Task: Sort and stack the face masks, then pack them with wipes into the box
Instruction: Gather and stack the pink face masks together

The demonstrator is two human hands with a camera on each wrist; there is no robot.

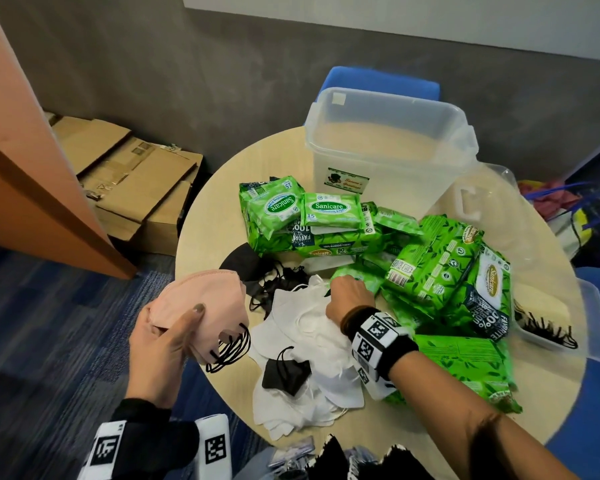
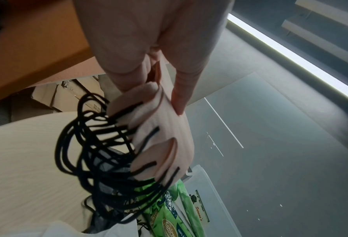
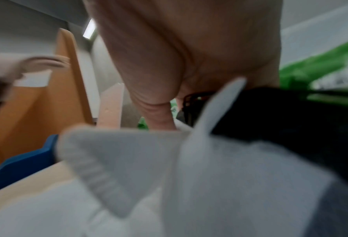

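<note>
My left hand (image 1: 187,323) grips a stack of pink masks (image 1: 201,299) with black ear loops, held up over the table's left edge. The left wrist view shows thumb and fingers pinching that pink stack (image 2: 164,136), loops dangling. My right hand (image 1: 343,289) reaches down into the pile of white masks (image 1: 309,341), knuckles up; its fingertips are hidden. Up close, its thumb (image 3: 160,115) points down between a white mask (image 3: 189,176) and a black mask (image 3: 280,115). More black masks (image 1: 253,268) lie behind, and one folded black mask (image 1: 286,374) rests on the white pile. The clear box (image 1: 388,143) stands open at the back.
Green wipes packs (image 1: 329,209) lie heaped from the table's middle to the right (image 1: 440,265). The box lid (image 1: 492,202) leans at the right; a small clear tub (image 1: 593,327) sits at the table's right edge. Cardboard boxes (image 1: 136,181) and an orange partition (image 1: 32,168) stand left.
</note>
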